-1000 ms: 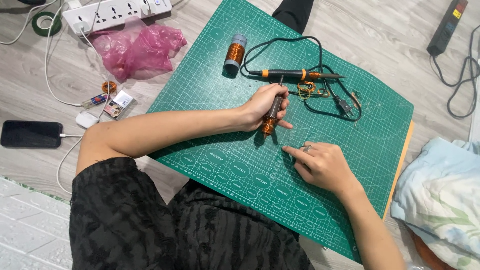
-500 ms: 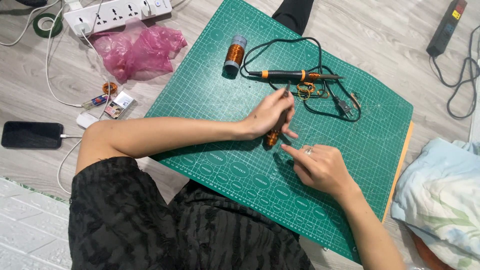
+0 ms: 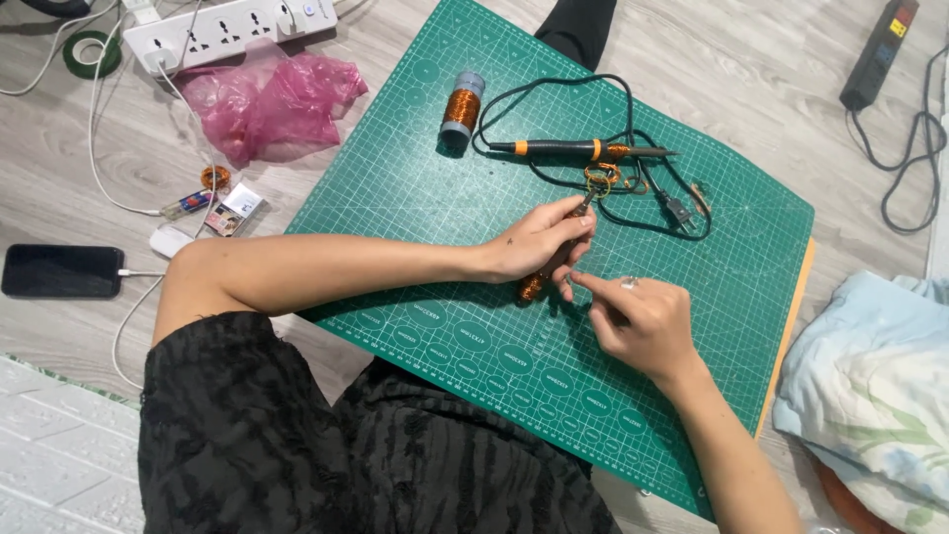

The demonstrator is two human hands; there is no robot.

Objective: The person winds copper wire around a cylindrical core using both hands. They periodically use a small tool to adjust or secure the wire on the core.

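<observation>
Two hands meet near the middle of the green cutting mat (image 3: pixel 425 227) in the head view, the only one I have. My left hand (image 3: pixel 539 242) is wrapped around a slim tool with a copper-coloured end (image 3: pixel 534 287), fingers closed on its shaft, its tip pointing up toward a small tangle of copper wire loops (image 3: pixel 603 178). Half a second ago my right hand (image 3: pixel 643 321) lay a little lower and apart; now its forefinger and thumb have come up, pinched narrow, right beside the tool's lower end, touching or nearly so; I cannot tell if they grip anything. I read that as the right hand joining work on the tool. Around it: a soldering iron (image 3: pixel 583 150) lies just beyond the loops, its black cord (image 3: pixel 554 94) curling near them and crowding that spot. A spool of copper wire (image 3: pixel 461 107) stands farther left on the mat. Off the mat sit a pink plastic bag (image 3: pixel 267 99), a white power strip (image 3: pixel 227 25), a dark phone (image 3: pixel 61 270) and a pale blue cloth (image 3: pixel 870 386).
</observation>
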